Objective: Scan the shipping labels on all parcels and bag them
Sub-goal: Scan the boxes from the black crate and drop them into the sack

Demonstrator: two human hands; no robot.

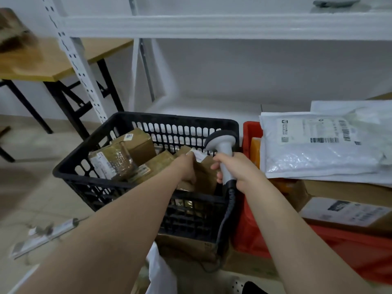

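**A:** Where is the parcel that is being worked on now?

**B:** It is a brown cardboard parcel (204,174) in the near right corner of the black basket (70,169). The left hand (186,166) holds it from above, with the fingers curled over its top edge, just beside the white shipping label (198,154).

**A:** And the other hand?

**B:** The right hand (235,166) is closed around the handle of the grey scanner (222,143), all fingers wrapped on it. The scanner's head is above the right edge of the basket, very near the label. I cannot tell if the beam falls on it.

**A:** So how much of the task is done?

**B:** I judge it is at an early or middle stage. Several parcels lie in the basket, for example a taped box (110,163) near the left edge and a plain box (137,145) toward the far side. Which ones are scanned already, I cannot see.

**A:** Is there more beside the basket?

**B:** Yes. The red crate (250,132) touches its right side and carries white mailers (318,153) with labels, and boxes under them. These probably wait too.

**A:** And the bagging?

**B:** Some white plastic (161,270) shows at the bottom of the view, maybe the bag. No parcel is visible in it.
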